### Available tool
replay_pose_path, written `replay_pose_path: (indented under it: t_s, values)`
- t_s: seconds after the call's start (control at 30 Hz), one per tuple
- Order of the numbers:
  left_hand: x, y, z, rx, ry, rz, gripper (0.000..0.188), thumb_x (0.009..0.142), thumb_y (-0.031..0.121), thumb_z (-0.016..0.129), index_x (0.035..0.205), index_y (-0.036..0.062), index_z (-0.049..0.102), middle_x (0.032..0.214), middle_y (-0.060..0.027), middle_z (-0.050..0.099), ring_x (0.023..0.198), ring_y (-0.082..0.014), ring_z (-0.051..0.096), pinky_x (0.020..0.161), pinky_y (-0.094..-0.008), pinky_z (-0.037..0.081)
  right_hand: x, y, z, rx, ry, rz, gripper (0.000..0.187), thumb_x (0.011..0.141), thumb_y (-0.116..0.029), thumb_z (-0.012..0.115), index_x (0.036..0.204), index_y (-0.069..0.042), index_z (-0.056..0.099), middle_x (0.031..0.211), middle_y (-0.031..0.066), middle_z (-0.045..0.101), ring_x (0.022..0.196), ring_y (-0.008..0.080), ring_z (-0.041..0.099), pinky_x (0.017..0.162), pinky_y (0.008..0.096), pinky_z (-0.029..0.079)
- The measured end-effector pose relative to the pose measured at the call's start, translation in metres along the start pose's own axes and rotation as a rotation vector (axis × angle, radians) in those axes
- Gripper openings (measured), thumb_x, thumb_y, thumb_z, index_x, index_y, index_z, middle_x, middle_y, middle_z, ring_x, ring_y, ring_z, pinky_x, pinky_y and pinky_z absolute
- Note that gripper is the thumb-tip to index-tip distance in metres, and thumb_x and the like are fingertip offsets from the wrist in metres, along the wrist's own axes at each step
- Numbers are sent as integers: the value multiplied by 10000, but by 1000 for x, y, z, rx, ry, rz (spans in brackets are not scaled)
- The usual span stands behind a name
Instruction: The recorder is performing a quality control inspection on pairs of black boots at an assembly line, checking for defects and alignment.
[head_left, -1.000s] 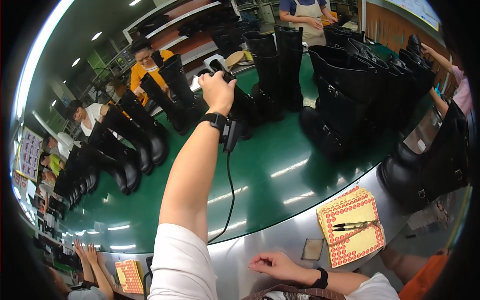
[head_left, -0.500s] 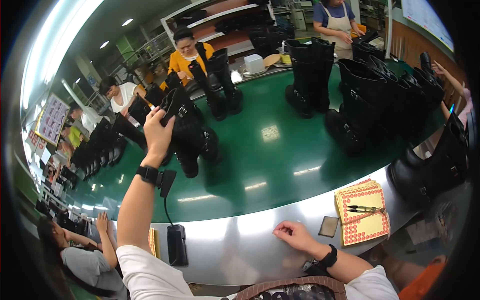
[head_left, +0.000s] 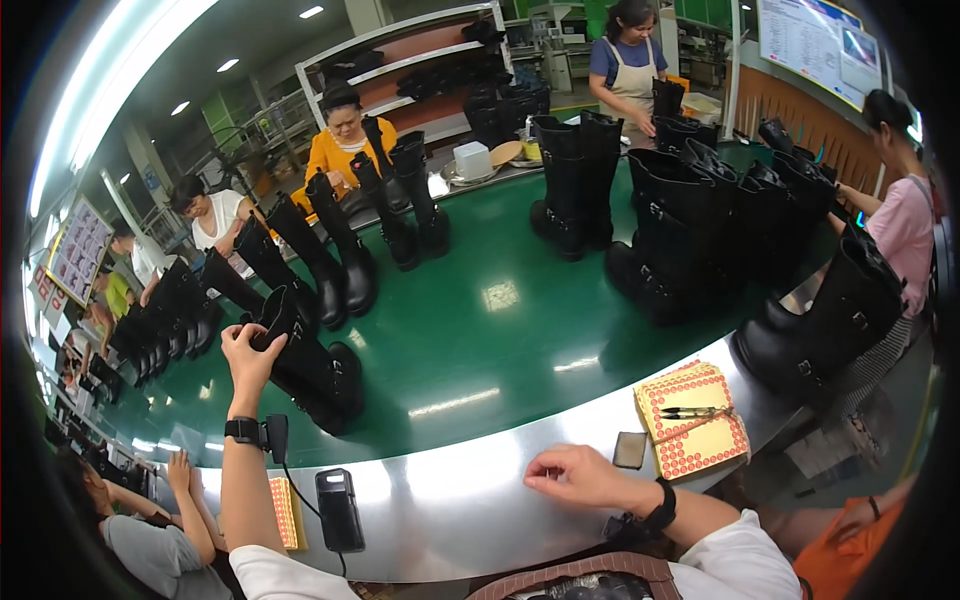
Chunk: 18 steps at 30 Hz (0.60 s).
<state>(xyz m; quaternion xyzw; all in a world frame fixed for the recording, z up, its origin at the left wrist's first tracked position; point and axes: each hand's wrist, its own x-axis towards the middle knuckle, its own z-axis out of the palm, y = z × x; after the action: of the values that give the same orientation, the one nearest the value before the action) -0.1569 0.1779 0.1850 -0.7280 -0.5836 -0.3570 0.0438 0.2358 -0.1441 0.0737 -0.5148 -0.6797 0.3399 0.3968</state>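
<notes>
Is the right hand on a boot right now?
No, the right hand is over the metal counter, left of the yellow cards, while the left hand grips a black boot.

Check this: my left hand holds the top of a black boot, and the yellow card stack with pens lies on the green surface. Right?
Not quite: the head view shows the yellow card stack on the silver metal ledge, not the green surface. The rest stands: pens lie on the stack, and your left hand holds the top of a black boot.
</notes>
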Motion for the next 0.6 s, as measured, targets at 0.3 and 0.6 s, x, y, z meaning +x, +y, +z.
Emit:
replay_pose_path:
  t_s: [0.3,0.6]
  values:
    - [-29,18,-7,142,125,26,369,723,266,782,1007,64,659,1171,-168,498,1186,-354,421,1004,-442,385,132,-29,-164,-749,489,-311,211,798,-252,712,946,-116,648,962,72,603,973,269,555,823,384,472]
    - [-31,26,-4,139,141,95,342,797,236,744,955,-34,606,1126,-161,526,1051,-334,467,904,-408,417,277,21,-296,-1139,716,121,769,715,-549,733,1392,-330,444,1443,199,348,1357,382,301,1046,608,307]
